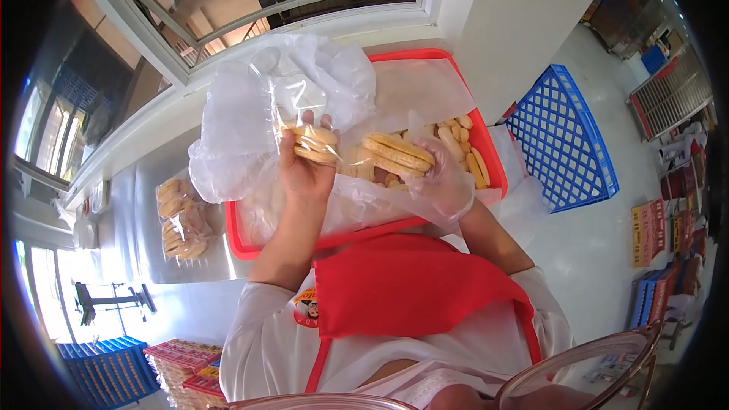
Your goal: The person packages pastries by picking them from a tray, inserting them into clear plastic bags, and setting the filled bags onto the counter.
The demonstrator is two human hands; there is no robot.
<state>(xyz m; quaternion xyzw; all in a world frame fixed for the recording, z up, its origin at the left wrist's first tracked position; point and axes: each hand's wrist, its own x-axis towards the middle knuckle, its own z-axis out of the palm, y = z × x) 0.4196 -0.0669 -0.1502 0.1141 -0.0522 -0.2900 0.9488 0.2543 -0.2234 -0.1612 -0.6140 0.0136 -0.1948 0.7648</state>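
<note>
My left hand is closed around a clear plastic bag with ladyfinger biscuits inside it. In a clear plastic glove, my right hand grips a small stack of ladyfingers, level with the bag and close to its right side. Both hands are over a red tray lined with translucent plastic sheet. More loose ladyfingers lie in the tray's right part, partly hidden behind my right hand and the sheet.
Filled bags of biscuits lie on the metal table to the left. Crumpled white plastic covers the tray's far left. A blue crate stands at the right; a window is ahead. Stacked crates stand lower left.
</note>
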